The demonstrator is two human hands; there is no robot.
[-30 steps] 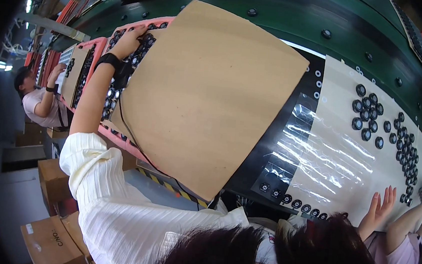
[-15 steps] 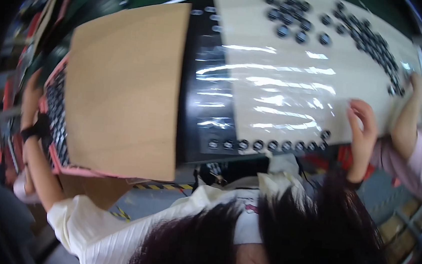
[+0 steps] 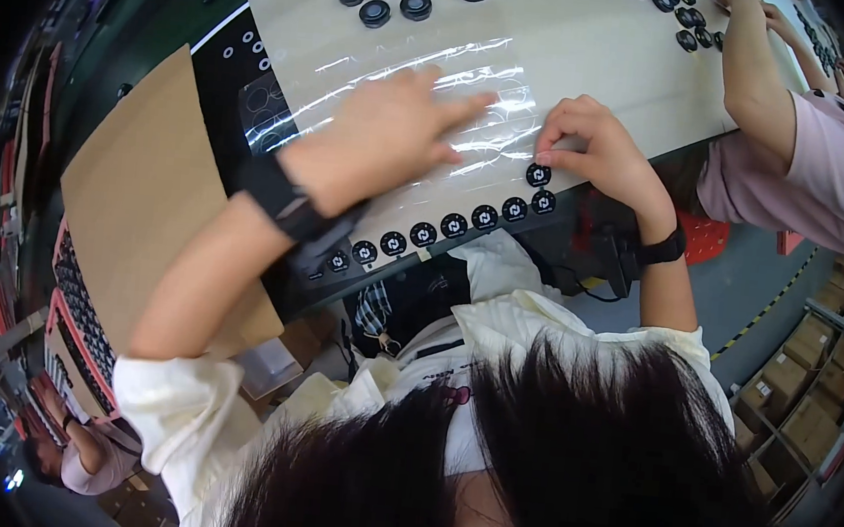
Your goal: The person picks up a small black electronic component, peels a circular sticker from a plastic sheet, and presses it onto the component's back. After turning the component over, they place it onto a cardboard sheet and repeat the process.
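A clear plastic sheet [image 3: 501,136] with shiny creases lies on the pale worktop. Along its near and right sides runs a row of flat round black pieces [image 3: 454,225] with white marks. My left hand [image 3: 389,125] is over the sheet's middle, fingers spread and blurred by motion; whether it touches the sheet is unclear. My right hand [image 3: 602,151] is at the sheet's right edge, thumb and forefinger pinched together beside the uppermost marked round piece [image 3: 538,174]. What sits between those fingertips is too small to make out.
Thick black round parts [image 3: 375,12] stand in a group at the far side, with more at far right. A brown cardboard sheet [image 3: 137,188] covers pink trays [image 3: 75,334] of dark parts at left. A co-worker's arm [image 3: 762,87] reaches in at right.
My left hand has come from the trays at far left to above the plastic sheet. My right hand has closed to a pinch at the sheet's edge. The view has shifted and turned.
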